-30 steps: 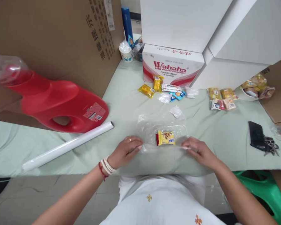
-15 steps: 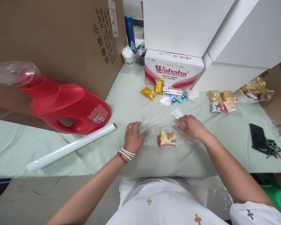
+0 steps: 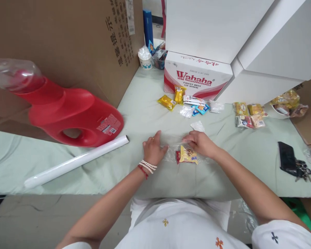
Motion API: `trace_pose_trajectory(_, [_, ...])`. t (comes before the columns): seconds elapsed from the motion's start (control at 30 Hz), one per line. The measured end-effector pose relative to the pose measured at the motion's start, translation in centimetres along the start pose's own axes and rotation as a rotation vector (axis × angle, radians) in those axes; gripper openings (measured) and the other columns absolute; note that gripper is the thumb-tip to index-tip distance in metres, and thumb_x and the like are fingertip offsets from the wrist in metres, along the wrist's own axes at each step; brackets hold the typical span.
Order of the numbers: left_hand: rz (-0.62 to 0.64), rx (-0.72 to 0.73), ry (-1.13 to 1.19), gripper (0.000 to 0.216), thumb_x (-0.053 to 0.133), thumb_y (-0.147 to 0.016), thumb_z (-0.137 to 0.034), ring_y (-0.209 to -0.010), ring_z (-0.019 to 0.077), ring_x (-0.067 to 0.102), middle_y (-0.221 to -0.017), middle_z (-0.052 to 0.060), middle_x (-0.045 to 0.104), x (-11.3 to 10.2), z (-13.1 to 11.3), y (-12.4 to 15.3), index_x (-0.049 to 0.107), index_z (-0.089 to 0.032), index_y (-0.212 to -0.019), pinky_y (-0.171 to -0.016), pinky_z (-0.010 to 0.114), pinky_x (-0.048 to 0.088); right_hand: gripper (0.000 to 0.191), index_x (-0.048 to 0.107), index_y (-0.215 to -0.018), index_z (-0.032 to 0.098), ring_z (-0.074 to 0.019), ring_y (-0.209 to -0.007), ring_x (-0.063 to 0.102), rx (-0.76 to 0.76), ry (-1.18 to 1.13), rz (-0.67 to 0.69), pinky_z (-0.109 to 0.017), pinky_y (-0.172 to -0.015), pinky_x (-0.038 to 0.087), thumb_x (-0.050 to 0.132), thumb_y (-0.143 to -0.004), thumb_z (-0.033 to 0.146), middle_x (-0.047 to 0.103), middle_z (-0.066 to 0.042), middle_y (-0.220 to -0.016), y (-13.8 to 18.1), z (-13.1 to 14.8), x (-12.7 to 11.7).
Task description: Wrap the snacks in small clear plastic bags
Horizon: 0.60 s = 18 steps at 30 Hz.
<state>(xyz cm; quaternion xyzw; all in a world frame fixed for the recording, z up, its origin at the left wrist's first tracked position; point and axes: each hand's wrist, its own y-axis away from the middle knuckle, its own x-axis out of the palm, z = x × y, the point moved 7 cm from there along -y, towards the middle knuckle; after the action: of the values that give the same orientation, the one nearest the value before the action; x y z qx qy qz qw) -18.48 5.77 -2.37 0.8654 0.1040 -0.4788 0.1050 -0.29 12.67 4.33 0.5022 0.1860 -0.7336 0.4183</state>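
Yellow packet: (image 3: pixel 188 155) lies on the table (image 3: pixel 142 119) between the hands; clock centre, 12 away from the wearer.
Red packet: (image 3: pixel 178 157) just beside it at 9 o'clock, partly covered.
Clear film: (image 3: pixel 173 139) raised at the 12 o'clock side of the 2 packets, spanning toward both hands; whether it also runs beneath them cannot be told.
Left hand: (image 3: pixel 154 150) at 9 o'clock; fingers spread, thumb toward the film; firm contact cannot be confirmed.
Right hand: (image 3: pixel 200 141) between 1 and 2 o'clock; fingers curled, apparently pinching the film edge.
Film handling: thin film probably clings and folds; apply even, light tension from both sides and secure the left edge before drawing.
Packet clearance: lift the edge above the crimped packet ends, which could snag or shift.
White scrap: (image 3: pixel 197 126) near the right hand, between 12 and 1 o'clock; nearest obstruction.
Yellow packs: (image 3: pixel 167 102) 2 units between 11 and 12 o'clock, before the Wahaha carton (image 3: pixel 197 76); the carton limits reach at 12.
White roll: (image 3: pixel 77 162) at 9 o'clock, pointing toward the left hand; avoid bumping it.
Red jug: (image 3: pixel 77 114) at 10 o'clock, behind the roll.
Keys: (image 3: pixel 303 170) at 3 o'clock, well apart.
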Motion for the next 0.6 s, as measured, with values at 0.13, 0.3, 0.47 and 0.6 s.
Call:
trace_pose_trajectory(0.13, [-0.057, 0.044, 0.063, 0.016, 0.063, -0.08, -0.023, -0.1, 0.0295, 0.058, -0.091, 0.007, 0.066, -0.1, 0.2, 0.0, 0.071, -0.023, -0.094, -0.093, 0.046, 0.041, 0.041, 0.067, -0.135, 0.027, -0.0226, -0.087, 0.052, -0.095, 0.217, 0.02, -0.028, -0.066, 0.036, 0.051, -0.099, 0.015, 0.061, -0.009, -0.093, 4.4, 2.6, 2.5])
trace_pose_trajectory(0.3, [-0.11, 0.244, 0.476, 0.021, 0.055, -0.07, -0.011, -0.104, 0.0254, 0.057, -0.104, 0.009, 0.06, -2.4, 1.4, 1.4, 0.071, -0.021, -0.079, -0.094, 0.042, 0.046, 0.069, 0.051, -0.151, 0.035, -0.0227, -0.097, 0.05, -0.08, 0.235, 0.049, -0.026, -0.067, 0.036, 0.049, -0.091, 0.001, 0.057, -0.008, -0.11, 7.2, 2.5, 6.7])
trace_pose_trajectory(0.47, [0.096, 0.208, 0.711, 0.015, 0.052, -0.079, -0.024, -0.104, 0.0242, 0.061, -0.111, 0.01, 0.062, -3.4, 2.5, 3.0, 0.065, -0.02, -0.073, -0.083, 0.036, 0.051, 0.071, 0.056, -0.147, 0.035, -0.0231, -0.097, 0.048, -0.079, 0.069, -0.034, -0.028, -0.076, 0.042, 0.044, -0.089, -0.004, 0.054, -0.008, -0.107, 7.2, 2.2, 7.0])
trace_pose_trajectory(0.6, [-0.017, -0.065, 0.469, 0.034, 0.067, -0.075, -0.043, -0.088, 0.0227, 0.061, -0.105, 0.008, 0.063, -3.9, 2.3, 3.2, 0.067, -0.02, -0.1, -0.077, 0.036, 0.051, 0.067, 0.061, -0.142, 0.032, -0.0236, -0.095, 0.05, -0.085, -0.011, -0.093, -0.031, -0.079, 0.046, 0.041, -0.09, -0.004, 0.055, -0.008, -0.103, 7.2, 2.5, 6.5])
